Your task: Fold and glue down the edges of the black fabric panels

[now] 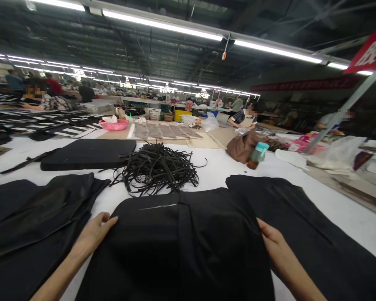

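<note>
A large black fabric panel (pixel 150 242) spans the space between my two hands, with a seam or fold down its middle and a thin white line near its far edge. At its left edge my left hand (pixel 98 228) is closed, thumb on top of the cloth. My right hand (pixel 269 234) grips the opposite edge, its fingers partly hidden by the fabric. Beyond the panel lies a tangled heap of narrow black strips (pixel 163 167). More black fabric (pixel 34 217) is spread on the left, and another black piece (pixel 288 205) on the right.
A flat black stack (pixel 87 154) sits behind the left fabric on the white table (pixel 213 167). Farther right stand a teal-lidded bottle (pixel 258 154) and a brown bag (pixel 241 146). A pink basin (pixel 113 124) is at the back left. Co-workers sit at distant tables.
</note>
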Available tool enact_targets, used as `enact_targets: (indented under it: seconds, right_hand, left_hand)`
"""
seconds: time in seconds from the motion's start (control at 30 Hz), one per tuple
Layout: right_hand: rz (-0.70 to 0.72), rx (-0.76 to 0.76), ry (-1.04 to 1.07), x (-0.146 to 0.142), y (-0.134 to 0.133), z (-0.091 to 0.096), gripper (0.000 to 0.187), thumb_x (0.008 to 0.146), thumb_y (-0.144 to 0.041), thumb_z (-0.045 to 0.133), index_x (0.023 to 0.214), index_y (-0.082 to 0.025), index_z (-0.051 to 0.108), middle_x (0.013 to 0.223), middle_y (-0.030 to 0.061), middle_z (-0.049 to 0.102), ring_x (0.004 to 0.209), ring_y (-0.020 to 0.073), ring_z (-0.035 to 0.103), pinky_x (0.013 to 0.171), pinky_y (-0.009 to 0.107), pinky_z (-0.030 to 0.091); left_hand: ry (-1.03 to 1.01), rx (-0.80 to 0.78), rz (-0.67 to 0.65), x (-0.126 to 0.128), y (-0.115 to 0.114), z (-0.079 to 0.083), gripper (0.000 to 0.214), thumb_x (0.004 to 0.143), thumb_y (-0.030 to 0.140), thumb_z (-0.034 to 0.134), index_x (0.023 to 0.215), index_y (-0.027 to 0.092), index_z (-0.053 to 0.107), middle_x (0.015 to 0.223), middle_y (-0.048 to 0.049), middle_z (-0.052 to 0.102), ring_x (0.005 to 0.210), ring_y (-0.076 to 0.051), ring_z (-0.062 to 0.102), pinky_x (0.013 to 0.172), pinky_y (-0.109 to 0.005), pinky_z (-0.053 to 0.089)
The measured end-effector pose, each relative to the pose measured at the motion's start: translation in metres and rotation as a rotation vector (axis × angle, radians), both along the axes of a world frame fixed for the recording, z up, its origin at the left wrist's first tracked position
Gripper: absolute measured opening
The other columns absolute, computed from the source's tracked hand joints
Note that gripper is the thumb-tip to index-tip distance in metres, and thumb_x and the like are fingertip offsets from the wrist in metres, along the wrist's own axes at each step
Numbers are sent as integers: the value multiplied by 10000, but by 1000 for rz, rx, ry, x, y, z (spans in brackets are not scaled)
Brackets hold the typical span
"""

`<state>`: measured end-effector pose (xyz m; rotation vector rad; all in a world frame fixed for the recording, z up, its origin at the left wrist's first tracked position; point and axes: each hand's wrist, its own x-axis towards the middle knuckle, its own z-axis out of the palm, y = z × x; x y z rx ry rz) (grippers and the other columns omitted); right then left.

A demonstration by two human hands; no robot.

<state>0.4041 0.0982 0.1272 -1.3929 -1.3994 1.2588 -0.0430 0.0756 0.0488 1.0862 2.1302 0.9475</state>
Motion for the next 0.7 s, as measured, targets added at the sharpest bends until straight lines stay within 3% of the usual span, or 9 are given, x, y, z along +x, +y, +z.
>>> enact_targets:
  seconds: [0.07, 0.1, 0.17, 0.23, 0.33, 0.4, 0.47, 0.6, 0.7]
  right_hand:
    - [35, 18, 2, -19, -3, -1, 232, 699, -396, 631, 662, -173, 581, 570, -39, 519, 542, 111, 434, 500, 213, 334]
    - [53, 1, 3, -30, -4, -2, 250, 707, -402, 621, 636, -173, 550, 554, -49, 488, 525, 101, 405, 486, 208, 313]
    - [87, -24, 6, -52, -6, -2, 269, 723, -400, 599, 612, -178, 496, 532, -60, 435, 505, 89, 362, 466, 204, 280]
    - [108, -27, -7, -72, -7, -2, 268, 730, -375, 581, 595, -186, 449, 511, -68, 386, 493, 84, 334, 448, 202, 252]
    - [133, -16, -41, -84, -7, -1, 259, 735, -351, 560, 586, -193, 418, 500, -74, 357, 481, 82, 322, 437, 204, 237]
    - [150, -5, -81, -80, -5, -2, 246, 734, -364, 550, 590, -195, 444, 507, -65, 399, 492, 95, 368, 454, 210, 278]
    - [125, 30, -166, -69, -2, -6, 218, 727, -381, 541, 615, -197, 506, 549, -40, 487, 553, 129, 457, 514, 228, 353]
    - [-65, 66, -309, -45, -8, -23, 263, 721, -453, 531, 822, -225, 614, 757, 20, 633, 738, 205, 571, 654, 279, 438]
    - [-115, -81, -111, -39, -20, -38, 439, 751, -572, 470, 947, -206, 613, 921, 68, 652, 801, 223, 599, 683, 312, 470]
  left_hand:
    - [316, 87, 42, 8, 0, 2, 549, 642, 476, 517, 1024, 83, 558, 1098, -206, 571, 980, -404, 545, 878, -518, 401]
    - [368, 150, 24, 20, -3, 7, 577, 657, 485, 492, 1074, 88, 537, 1160, -210, 537, 1017, -402, 522, 896, -515, 386]
    - [234, 247, -119, 55, -12, 25, 511, 690, 508, 492, 1068, 168, 551, 1116, -130, 589, 1008, -329, 545, 891, -419, 417]
    - [42, 246, -274, 93, -21, 45, 404, 731, 519, 505, 997, 229, 597, 1035, -68, 642, 985, -275, 570, 860, -339, 439]
    - [83, 223, -371, 126, -22, 54, 353, 761, 450, 517, 1022, 232, 611, 1015, -65, 661, 972, -267, 584, 870, -340, 432]
    - [190, 132, -408, 124, -16, 39, 352, 801, 367, 451, 1079, 203, 590, 1039, -85, 657, 996, -263, 582, 890, -367, 426]
    - [323, 38, -462, 113, -11, 11, 404, 797, 298, 433, 1160, 166, 551, 1172, -106, 602, 1112, -264, 524, 951, -388, 396]
    - [604, 25, -564, 95, -9, -45, 517, 792, 349, 482, 1259, 129, 479, 1382, -110, 403, 1297, -289, 306, 1051, -431, 303]
    - [713, 82, -571, 95, -12, -60, 506, 827, 415, 453, 1269, 169, 475, 1387, -98, 393, 1299, -286, 303, 1049, -443, 313]
